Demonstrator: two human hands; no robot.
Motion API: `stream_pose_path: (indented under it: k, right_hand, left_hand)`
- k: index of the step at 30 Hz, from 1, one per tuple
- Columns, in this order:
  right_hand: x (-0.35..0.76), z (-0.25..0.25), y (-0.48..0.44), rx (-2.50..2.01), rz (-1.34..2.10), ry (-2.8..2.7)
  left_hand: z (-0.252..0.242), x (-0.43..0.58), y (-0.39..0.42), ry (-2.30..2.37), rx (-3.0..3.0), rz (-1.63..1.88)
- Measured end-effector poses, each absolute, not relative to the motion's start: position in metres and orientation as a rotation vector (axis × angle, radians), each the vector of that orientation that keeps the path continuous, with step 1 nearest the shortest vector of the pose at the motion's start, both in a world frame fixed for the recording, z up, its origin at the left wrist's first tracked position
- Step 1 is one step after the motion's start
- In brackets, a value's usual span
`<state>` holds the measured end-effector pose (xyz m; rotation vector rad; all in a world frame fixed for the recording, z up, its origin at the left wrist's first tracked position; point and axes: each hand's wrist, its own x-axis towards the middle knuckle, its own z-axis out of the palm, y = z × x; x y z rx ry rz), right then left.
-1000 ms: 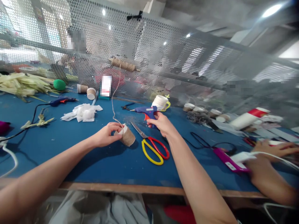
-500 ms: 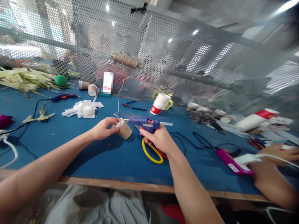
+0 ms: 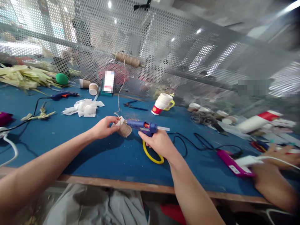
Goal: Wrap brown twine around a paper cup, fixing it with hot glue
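Note:
My left hand (image 3: 106, 127) is closed on a small paper cup (image 3: 124, 129) that is partly wrapped in brown twine and lies tilted just above the blue table. From the cup a strand of twine (image 3: 118, 99) runs up to a spool (image 3: 127, 59) on the mesh screen. My right hand (image 3: 158, 142) grips a blue glue gun (image 3: 142, 126), a clear glue stick jutting from its back. The gun's nozzle is at the cup's white rim; whether it touches I cannot tell. Yellow-handled scissors (image 3: 150, 156) lie partly hidden under my right hand.
Pliers (image 3: 136, 106), stacked white cups (image 3: 161, 103) and crumpled white cloth (image 3: 83, 108) lie behind my hands. Another glue gun (image 3: 64, 95) rests at left. A purple power strip (image 3: 231, 164) and cable are at right, beside another person's hand (image 3: 278, 156).
The glue gun in my right hand has moved slightly left and its nozzle now overlaps the cup's rim. The cup has tilted a little in my left hand.

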<state>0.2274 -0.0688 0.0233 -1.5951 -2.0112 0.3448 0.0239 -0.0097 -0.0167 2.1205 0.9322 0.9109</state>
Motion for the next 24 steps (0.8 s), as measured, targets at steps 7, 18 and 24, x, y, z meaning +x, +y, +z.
stream_pose_path:
  k: [7, 18, 24]
  right_hand:
    - [0.2274, 0.0225, -0.0686, -1.535, 0.162, -2.11]
    - [0.2254, 0.0238, -0.0715, -1.543, 0.116, -2.126]
    - [0.2252, 0.024, -0.0719, -1.557, 0.128, -2.118]
  left_hand:
    - [-0.0189, 0.0235, -0.0089, 0.934, 2.107, 0.928]
    - [-0.018, 0.0242, -0.0105, 0.911, 2.158, 0.948]
    - [-0.0187, 0.0243, -0.0105, 0.916, 2.182, 0.959]
